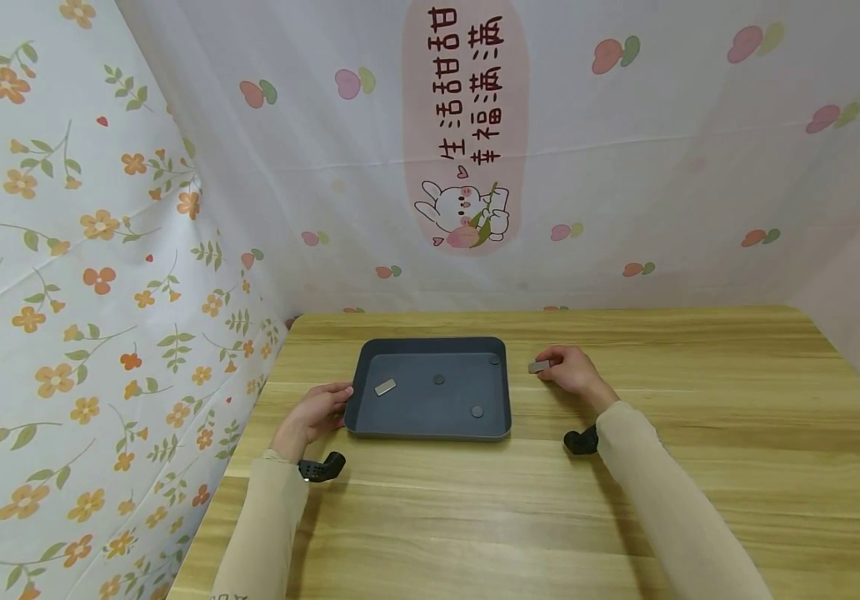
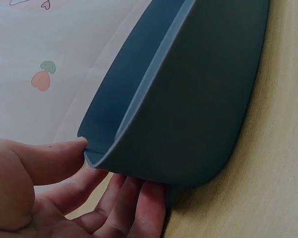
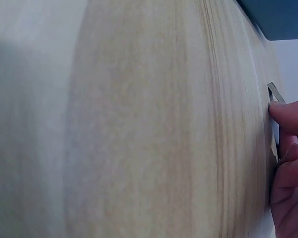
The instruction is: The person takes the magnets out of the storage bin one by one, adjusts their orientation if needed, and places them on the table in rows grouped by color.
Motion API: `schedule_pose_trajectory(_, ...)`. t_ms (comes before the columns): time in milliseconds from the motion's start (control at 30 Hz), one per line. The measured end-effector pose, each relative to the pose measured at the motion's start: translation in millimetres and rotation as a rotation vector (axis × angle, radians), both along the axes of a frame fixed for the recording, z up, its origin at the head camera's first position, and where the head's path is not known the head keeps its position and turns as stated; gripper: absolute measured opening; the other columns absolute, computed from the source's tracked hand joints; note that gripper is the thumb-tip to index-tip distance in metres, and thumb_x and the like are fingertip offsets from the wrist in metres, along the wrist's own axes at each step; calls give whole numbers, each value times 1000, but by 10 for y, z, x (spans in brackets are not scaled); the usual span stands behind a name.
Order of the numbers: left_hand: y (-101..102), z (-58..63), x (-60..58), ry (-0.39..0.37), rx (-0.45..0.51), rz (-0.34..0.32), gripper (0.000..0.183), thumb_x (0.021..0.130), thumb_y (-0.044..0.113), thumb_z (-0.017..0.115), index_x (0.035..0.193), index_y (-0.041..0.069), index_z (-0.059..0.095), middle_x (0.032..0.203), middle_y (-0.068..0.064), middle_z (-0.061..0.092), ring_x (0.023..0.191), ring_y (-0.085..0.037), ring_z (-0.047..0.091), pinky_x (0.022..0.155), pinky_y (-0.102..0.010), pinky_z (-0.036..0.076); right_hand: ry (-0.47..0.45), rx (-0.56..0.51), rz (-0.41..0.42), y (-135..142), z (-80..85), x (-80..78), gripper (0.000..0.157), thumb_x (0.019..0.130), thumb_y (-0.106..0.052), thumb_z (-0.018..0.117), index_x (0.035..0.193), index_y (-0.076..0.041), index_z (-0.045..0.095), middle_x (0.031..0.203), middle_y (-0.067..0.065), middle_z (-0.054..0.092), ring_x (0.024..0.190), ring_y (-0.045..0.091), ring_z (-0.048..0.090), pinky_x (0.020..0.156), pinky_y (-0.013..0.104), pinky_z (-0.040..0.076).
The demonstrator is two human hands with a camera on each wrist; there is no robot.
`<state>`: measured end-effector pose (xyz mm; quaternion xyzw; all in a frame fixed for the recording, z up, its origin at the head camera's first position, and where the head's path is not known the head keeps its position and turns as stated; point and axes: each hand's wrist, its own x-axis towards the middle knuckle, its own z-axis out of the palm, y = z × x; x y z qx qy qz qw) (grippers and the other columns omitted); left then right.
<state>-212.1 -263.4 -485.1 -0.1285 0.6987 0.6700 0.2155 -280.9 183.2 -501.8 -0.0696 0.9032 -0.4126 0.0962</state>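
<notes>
A dark blue-grey rectangular tray (image 1: 415,417) lies on the table, left of the middle. At its left end my left hand (image 1: 317,414) grips the wall. In the left wrist view the thumb presses the tray's rim and the fingers (image 2: 149,208) are under its edge. To the right of the tray, my right hand (image 1: 576,373) pinches a small flat grey metal bar (image 1: 538,367) between thumb and fingertips. The bar's free end (image 3: 273,89) sticks out past the thumb, close over the table. Inside the tray lie a silver rectangular piece (image 1: 385,387) and several small grey discs (image 1: 477,411).
The wooden table (image 1: 460,517) reaches a printed cloth (image 1: 610,208) hanging behind it. Another flowered cloth (image 1: 122,350) hangs along the left edge. Each wrist carries a black camera mount, one (image 1: 322,468) near the tray's front left corner.
</notes>
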Motion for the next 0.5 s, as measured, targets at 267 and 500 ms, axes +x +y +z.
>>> schedule_pose_trajectory(267, -14, -2, -3, 4, 3, 3, 46, 104, 15, 42, 145, -6, 35, 103, -1, 63, 90, -10, 58, 76, -26, 49, -7, -6, -33, -3, -5, 5, 31, 87, -5, 64, 117, 5, 63, 106, 22, 60, 90, 29, 52, 73, 30, 40)
schedule_pose_trajectory(500, -11, 3, 2, 2, 1, 4, 47, 104, 16, 43, 144, -6, 35, 105, -2, 63, 91, -10, 58, 77, -26, 49, -5, -12, -62, 5, -28, -2, 30, 87, -5, 63, 116, 4, 64, 106, 21, 61, 90, 28, 53, 72, 29, 40)
